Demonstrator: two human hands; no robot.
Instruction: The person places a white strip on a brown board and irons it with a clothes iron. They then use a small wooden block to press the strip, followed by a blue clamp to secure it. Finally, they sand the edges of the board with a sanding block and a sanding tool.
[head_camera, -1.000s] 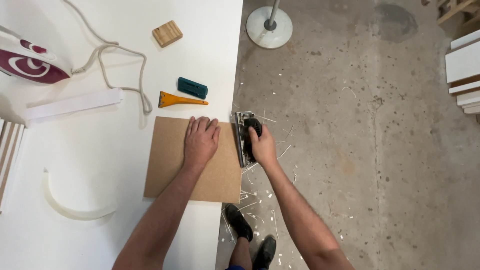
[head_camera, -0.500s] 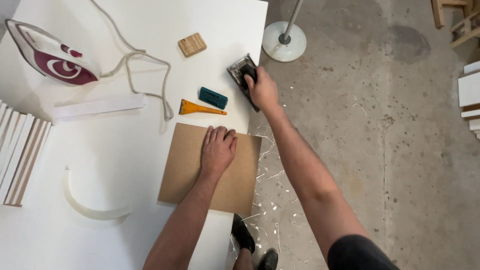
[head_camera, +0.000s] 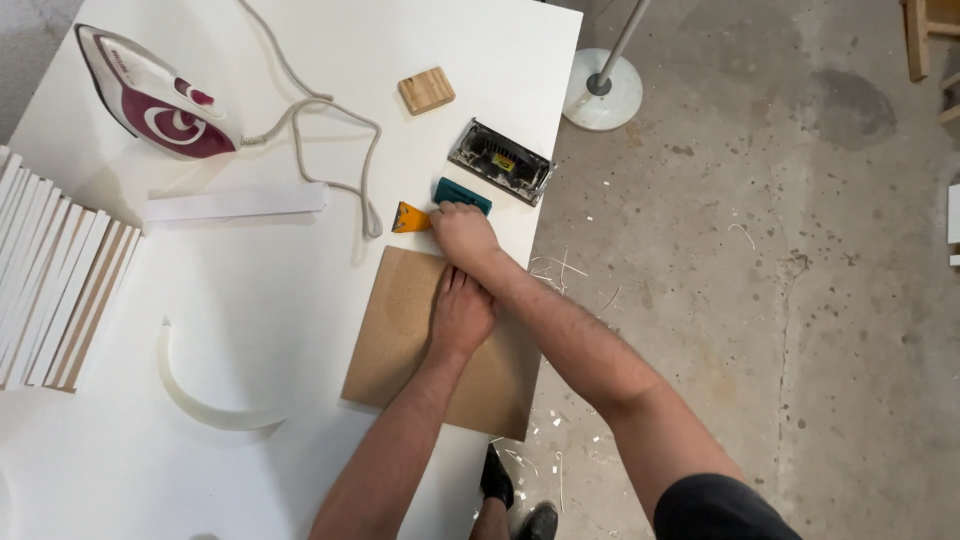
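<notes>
The orange-handled scraper (head_camera: 411, 217) lies on the white worktop (head_camera: 250, 330) just beyond the far edge of the brown board (head_camera: 400, 330), its long axis running left to right, and the right hand (head_camera: 462, 228) is closed over its right end beside the teal block (head_camera: 462, 194). The left hand (head_camera: 462, 312) lies flat and spread on the board, just nearer the body. The worktop's right edge is close, with the grey edge trimmer (head_camera: 500, 161) lying near it just beyond; bare surface opens leftward toward the iron's cord (head_camera: 340, 150).
</notes>
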